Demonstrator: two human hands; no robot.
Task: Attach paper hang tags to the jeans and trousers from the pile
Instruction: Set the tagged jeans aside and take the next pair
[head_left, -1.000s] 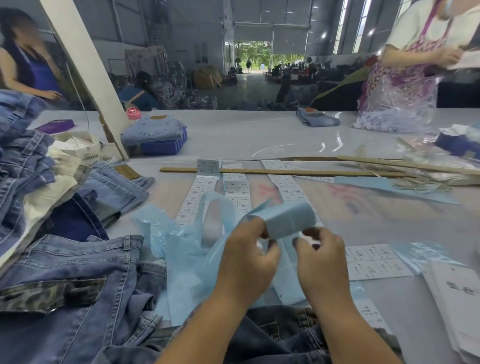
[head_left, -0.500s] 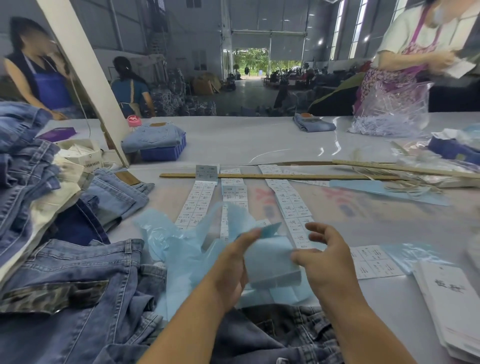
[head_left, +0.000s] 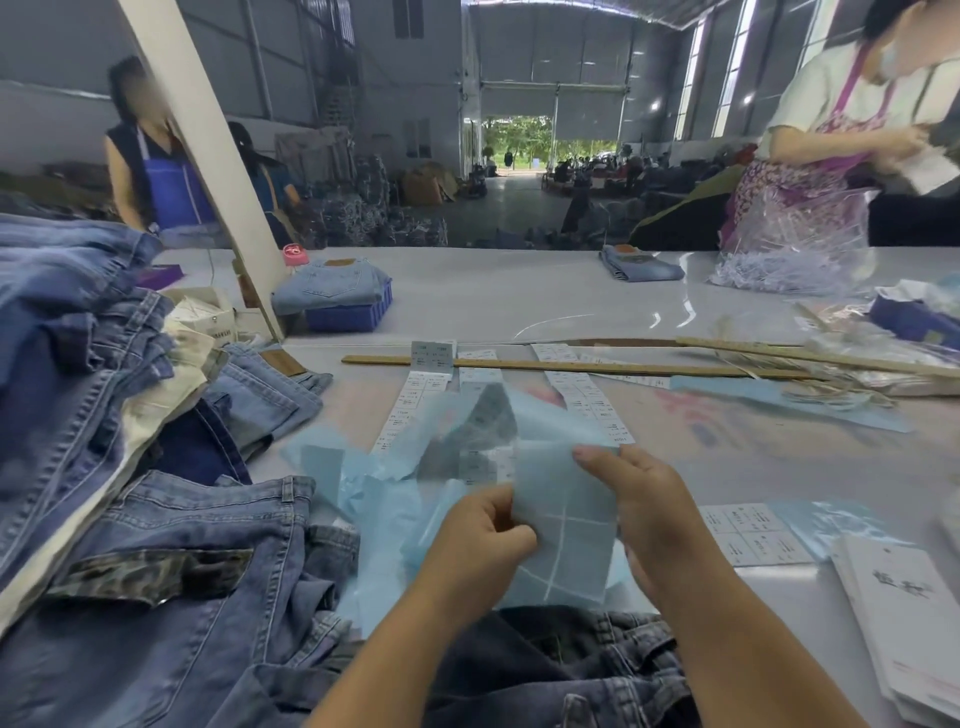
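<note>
Pale blue backing sheet (head_left: 563, 525), thin and half see-through, is being held up between both hands over the near edge of the bench (head_left: 519, 291). The left hand (head_left: 480, 540) is pinching its left edge, fingers curled in toward the thumb; the right hand (head_left: 641, 514) is gripping the right edge, fingertips (head_left: 589, 454) hooked over the top corner. Holding it taut like this is probably a way of getting at a label or peeling a layer; I cannot tell which.

More of the same blue sheeting (head_left: 384, 483) is trailing off to the left, crumpled. Directly below the hands dark jeans (head_left: 566, 660) are lying with the waistband toward the person, likely the garment waiting for its tag. Lighter jeans (head_left: 171, 587) are lying just to the left, and the pile (head_left: 67, 332) is rising at the far left, within easy reach.

White paper hang tags (head_left: 904, 613) are sitting stacked at the right edge, close to the right hand. Printed label strips (head_left: 587, 395) are running away from the person, pinned under a long wooden ruler (head_left: 571, 366), presumably so they lie flat. A cut label sheet (head_left: 748, 532) is resting just right of the hands.

Further back a blue crate (head_left: 353, 314) is carrying folded denim, and a clear bag (head_left: 795, 244) is holding what look like plastic fasteners. Other workers are standing around the grey bench in a large warehouse hall with an open door at the far end.
</note>
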